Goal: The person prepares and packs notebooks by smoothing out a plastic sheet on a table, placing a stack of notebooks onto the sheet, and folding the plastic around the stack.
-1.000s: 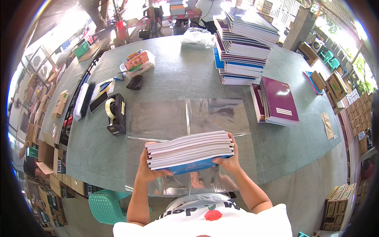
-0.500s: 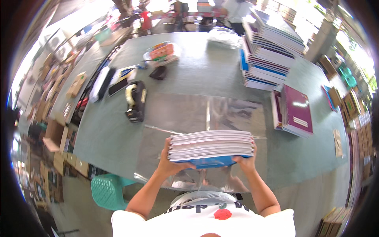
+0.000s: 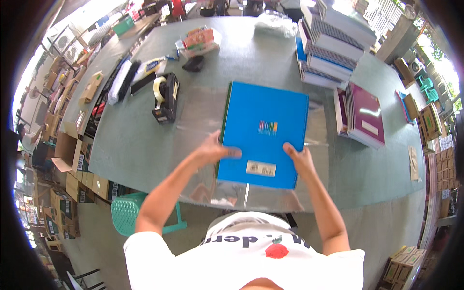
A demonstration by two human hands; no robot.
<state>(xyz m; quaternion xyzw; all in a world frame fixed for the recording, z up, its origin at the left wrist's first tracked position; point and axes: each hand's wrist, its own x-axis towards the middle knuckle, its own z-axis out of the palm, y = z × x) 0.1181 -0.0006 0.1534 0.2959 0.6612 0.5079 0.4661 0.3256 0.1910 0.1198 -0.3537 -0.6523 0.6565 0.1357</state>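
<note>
A stack of spiral notebooks (image 3: 268,108) with a blue cover on top lies in front of me, slightly tilted in angle, over a sheet of clear plastic film (image 3: 193,113). My left hand (image 3: 216,149) grips the stack's left side, thumb over the cover and fingers around the edge. My right hand (image 3: 300,158) holds the right edge the same way, its thumb on the blue cover. A pale label shows near the cover's lower edge. The notebooks beneath the top one are mostly hidden.
To the left stand a black tape dispenser (image 3: 166,99) and, farther off, a clear tub (image 3: 199,43). A tall notebook pile (image 3: 331,48) and a shorter maroon-covered pile (image 3: 365,113) are on the right. A green stool (image 3: 129,212) stands by the near left table edge.
The stack has gone from standing on edge, page edges toward me, to lying with its blue cover up on the film. Both hands still hold its sides.
</note>
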